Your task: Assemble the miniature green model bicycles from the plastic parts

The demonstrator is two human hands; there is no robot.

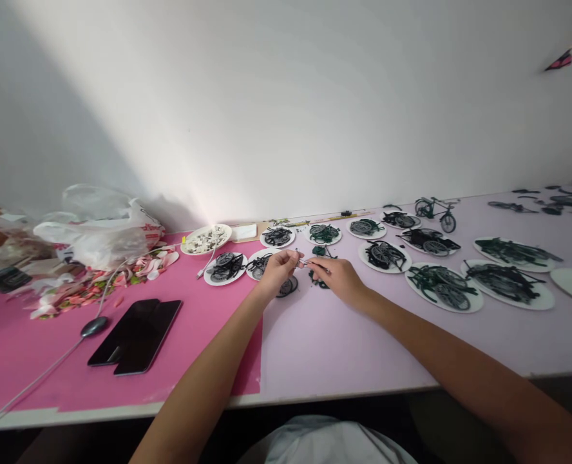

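A: Both hands up over the bench [344,348], and here's the left hand [277,272], its grip narrow, pinching a small part [303,263]!
B: And the right hand [340,278] meets it, grip narrow too, fingertips on that same part, right between the hands. Too small to say what it is.
A: Under them, a grey wheel [287,286] near the left hand and green pieces [321,282] just below the right!
B: Look far right of the hands: a small bicycle [435,211] stands upright among plates of black and green parts, one a green-filled plate [414,298].
A: Over to the left, a plate of pale pieces [206,240], then a white plastic bag [100,225] beside pink petals [90,293].
B: And nearer, two dark phones [135,336] lying flat on the pink surface!
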